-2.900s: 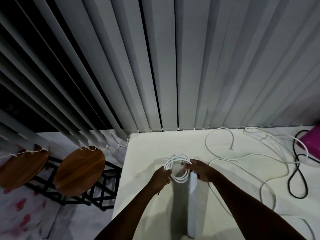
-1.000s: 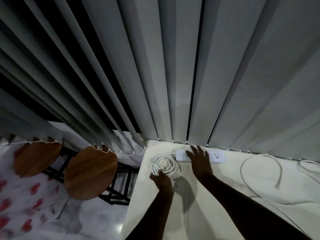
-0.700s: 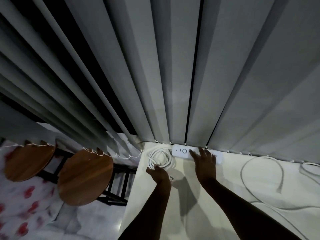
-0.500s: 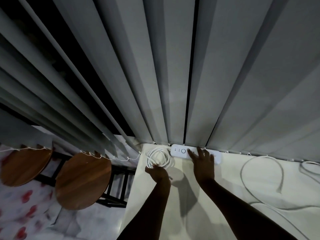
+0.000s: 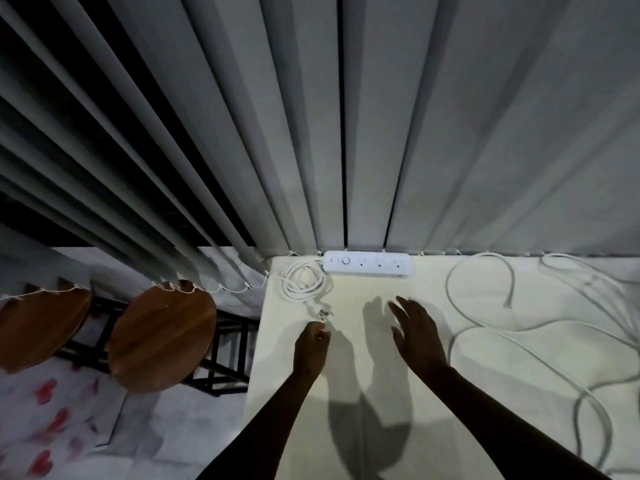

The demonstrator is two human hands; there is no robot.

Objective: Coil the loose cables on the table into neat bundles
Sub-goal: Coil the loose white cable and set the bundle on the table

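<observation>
Two bare hands hover over a pale table [image 5: 346, 445] beside vertical blinds [image 5: 311, 116]. The right hand [image 5: 417, 332] is spread flat, fingers straight and apart, holding nothing and touching no cable. The left hand [image 5: 310, 346] has its fingers loosely curled with nothing between them; its knuckles sit just short of the plug [image 5: 320, 311], apart from it. One coiled white cable [image 5: 302, 284] lies in a tidy ring at the table's far left corner, its plug end trailing toward the left hand and its other end running to one white power strip [image 5: 368, 263], which lies lengthwise against the foot of the blinds. To the right, loose white cable [image 5: 485, 327] sprawls in open loops across the tabletop, one free end [image 5: 508, 303] pointing down near the middle; how many separate cords make up that tangle cannot be told, since the strands cross and run off the right edge. Two round wooden stools [image 5: 162, 336] with dark frames stand on the floor left of the table, the farther one [image 5: 38, 327] cut by the frame's edge. A cloth with red heart shapes [image 5: 52, 427] covers the floor beneath them.
</observation>
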